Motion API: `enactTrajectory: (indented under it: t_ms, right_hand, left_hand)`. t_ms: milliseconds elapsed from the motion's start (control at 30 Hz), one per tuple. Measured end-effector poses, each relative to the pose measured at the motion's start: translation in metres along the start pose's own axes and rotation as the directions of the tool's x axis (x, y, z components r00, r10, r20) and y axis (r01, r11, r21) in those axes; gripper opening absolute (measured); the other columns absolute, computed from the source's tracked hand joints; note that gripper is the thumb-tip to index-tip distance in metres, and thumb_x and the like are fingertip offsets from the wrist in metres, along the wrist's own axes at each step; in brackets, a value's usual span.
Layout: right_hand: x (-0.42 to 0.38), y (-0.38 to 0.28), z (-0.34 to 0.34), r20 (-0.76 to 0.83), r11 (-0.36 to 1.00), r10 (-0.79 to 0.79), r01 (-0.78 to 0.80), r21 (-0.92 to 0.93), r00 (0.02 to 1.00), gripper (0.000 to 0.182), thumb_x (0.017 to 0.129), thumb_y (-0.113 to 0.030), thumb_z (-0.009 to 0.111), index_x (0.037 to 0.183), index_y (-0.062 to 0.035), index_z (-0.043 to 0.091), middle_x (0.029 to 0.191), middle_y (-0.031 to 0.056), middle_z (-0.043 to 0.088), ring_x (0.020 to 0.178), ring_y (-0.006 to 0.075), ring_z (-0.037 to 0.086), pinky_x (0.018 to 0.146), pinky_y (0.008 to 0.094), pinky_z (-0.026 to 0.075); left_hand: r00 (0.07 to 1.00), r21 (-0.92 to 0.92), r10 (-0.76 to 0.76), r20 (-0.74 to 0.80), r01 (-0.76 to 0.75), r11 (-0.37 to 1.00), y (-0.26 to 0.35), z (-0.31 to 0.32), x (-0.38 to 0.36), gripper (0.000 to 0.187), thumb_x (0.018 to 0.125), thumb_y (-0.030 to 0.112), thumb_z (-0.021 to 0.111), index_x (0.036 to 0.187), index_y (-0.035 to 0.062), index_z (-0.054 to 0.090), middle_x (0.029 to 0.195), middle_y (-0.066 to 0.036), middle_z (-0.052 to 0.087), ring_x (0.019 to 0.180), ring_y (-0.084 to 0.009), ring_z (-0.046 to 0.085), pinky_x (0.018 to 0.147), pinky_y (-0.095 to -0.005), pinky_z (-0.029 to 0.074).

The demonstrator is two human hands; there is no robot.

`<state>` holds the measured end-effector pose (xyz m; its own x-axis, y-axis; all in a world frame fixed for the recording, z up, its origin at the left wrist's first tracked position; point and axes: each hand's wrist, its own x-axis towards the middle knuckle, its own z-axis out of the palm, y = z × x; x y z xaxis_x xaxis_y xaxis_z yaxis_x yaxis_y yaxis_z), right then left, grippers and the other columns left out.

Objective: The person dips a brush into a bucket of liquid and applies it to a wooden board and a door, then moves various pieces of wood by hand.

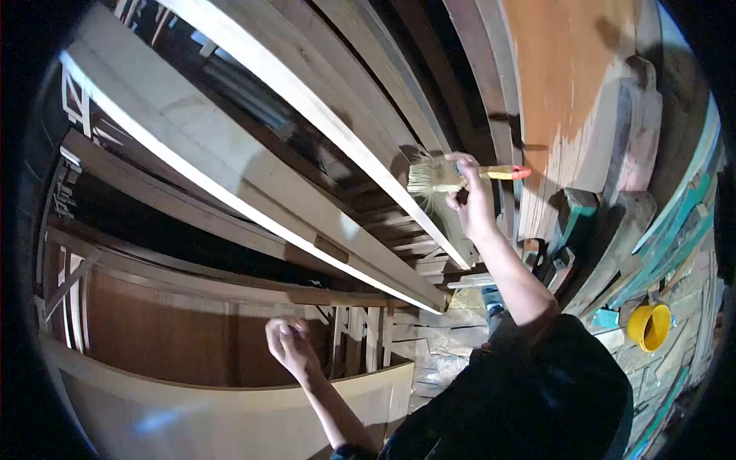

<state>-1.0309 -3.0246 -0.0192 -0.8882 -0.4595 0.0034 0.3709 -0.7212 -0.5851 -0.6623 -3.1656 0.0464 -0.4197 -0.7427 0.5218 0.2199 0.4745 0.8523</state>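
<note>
A wide paintbrush (431,178) with pale, splayed bristles is gripped in my right hand (477,195). Its yellow handle, red at the tip, sticks out to the right of my fingers. In this view the bristles overlap the edge of a long pale board (337,130). My left hand (290,341) hangs over the lower left with its fingers curled in, and nothing shows in it. Behind that hand lies a brown panel (161,330), with the light curved top of a cabinet-like piece (230,395) below it.
More long boards (207,161) run diagonally, dark gaps between them. An orange-brown panel (563,61), partly bare wood, stands at the upper right. Green-painted timber (576,215) lies near my right arm. A yellow bucket (648,328) sits on the littered plank floor (452,349).
</note>
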Motion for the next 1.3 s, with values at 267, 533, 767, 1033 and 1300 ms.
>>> enactTrajectory:
  t_ms: [267,533,767,1033,1300]
  right_hand:
    - [0.100,-0.004,0.085,0.286,0.973,-0.027,-0.041,0.228,0.958,0.035,0.099,-0.023,0.054,0.127,-0.0041,0.059,0.097,0.0085,0.062,0.061,0.0107,0.053,0.050,0.0247,0.042]
    - [0.133,-0.040,0.171,0.442,0.965,-0.139,0.021,0.261,0.886,0.036,0.098,-0.029,0.052,0.124,-0.0058,0.060,0.082,0.0041,0.061,0.057,0.0124,0.051,0.050,0.0248,0.040]
    - [0.135,-0.005,0.162,0.348,0.980,0.016,-0.083,0.178,0.937,0.031,0.098,-0.027,0.055,0.124,-0.0093,0.060,0.079,0.0061,0.058,0.058,0.0138,0.054,0.049,0.0262,0.041]
    - [0.121,0.052,0.044,0.188,0.974,0.226,-0.222,-0.046,0.956,0.029,0.100,-0.024,0.056,0.125,-0.0096,0.059,0.089,0.0007,0.059,0.062,0.0092,0.052,0.047,0.0249,0.035]
    - [0.077,0.060,-0.053,-0.287,0.879,0.300,-0.381,-0.287,0.910,0.042,0.092,-0.035,0.066,0.129,-0.0164,0.059,0.126,0.0031,0.061,0.101,0.0119,0.056,0.076,0.0298,0.044]
  left_hand:
    - [0.896,0.691,0.417,-0.152,-0.205,0.693,-0.058,0.084,0.204,0.075,0.094,0.044,0.067,0.151,0.0103,0.032,0.132,-0.014,0.040,0.120,-0.0287,0.043,0.099,-0.0440,0.041]
    - [0.898,0.232,0.372,-0.233,-0.320,0.919,-0.112,0.084,0.235,0.084,0.095,0.035,0.067,0.153,-0.0003,0.018,0.151,-0.026,0.031,0.135,-0.0321,0.039,0.112,-0.0477,0.036]
    - [0.887,0.288,0.365,-0.283,-0.285,0.914,-0.101,0.096,0.230,0.084,0.096,0.038,0.065,0.152,-0.0030,0.018,0.152,-0.028,0.027,0.137,-0.0345,0.036,0.114,-0.0503,0.033]
    - [0.904,0.302,0.324,-0.280,-0.237,0.923,-0.100,0.094,0.228,0.085,0.097,0.038,0.063,0.153,-0.0038,0.015,0.154,-0.028,0.022,0.140,-0.0355,0.032,0.114,-0.0502,0.032]
    - [0.949,0.555,0.220,-0.225,-0.061,0.830,-0.090,0.080,0.222,0.074,0.090,0.023,0.069,0.147,-0.0032,0.030,0.145,-0.020,0.035,0.135,-0.0309,0.038,0.111,-0.0430,0.031]
